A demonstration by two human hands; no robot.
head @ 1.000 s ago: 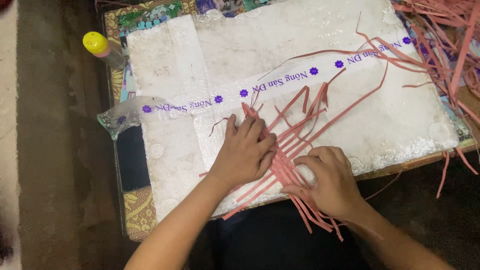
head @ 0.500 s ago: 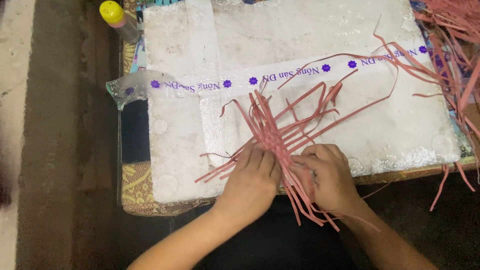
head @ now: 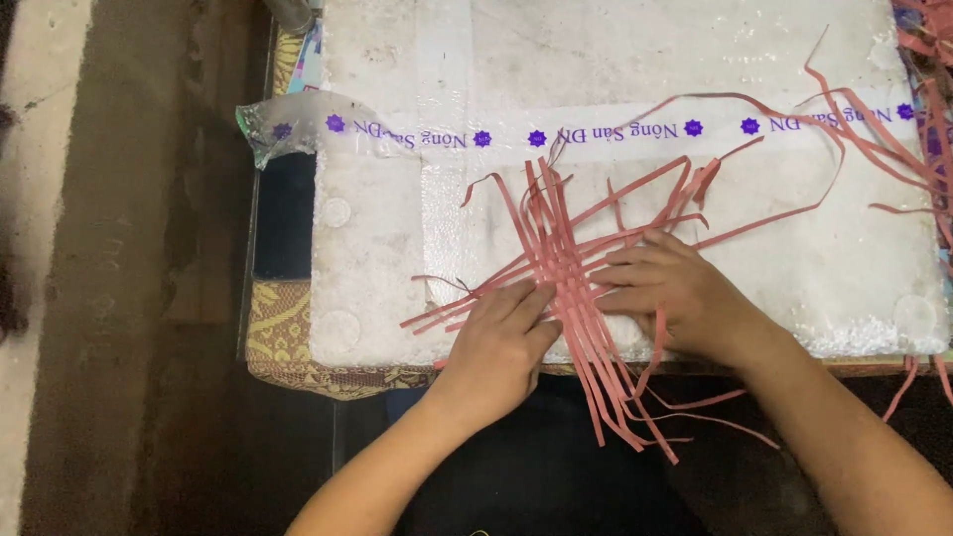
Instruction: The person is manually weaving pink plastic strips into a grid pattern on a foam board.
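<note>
Clear tape strip with purple print [head: 467, 134] across the white foam board [head: 397, 228], left hand [head: 501, 342] flat, unclenched, pressing crossed pink strips [head: 571, 258] near the board's front edge, right hand [head: 675, 293] likewise open-fingered on them, loose pink strips [head: 918, 149] at right edge.

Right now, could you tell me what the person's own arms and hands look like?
Both forearms are bare up to the picture's edge, with no sleeves showing. The left hand and right hand wear no gloves; no rings, watch or bracelets show. The fingernails look short and unpainted.
</note>
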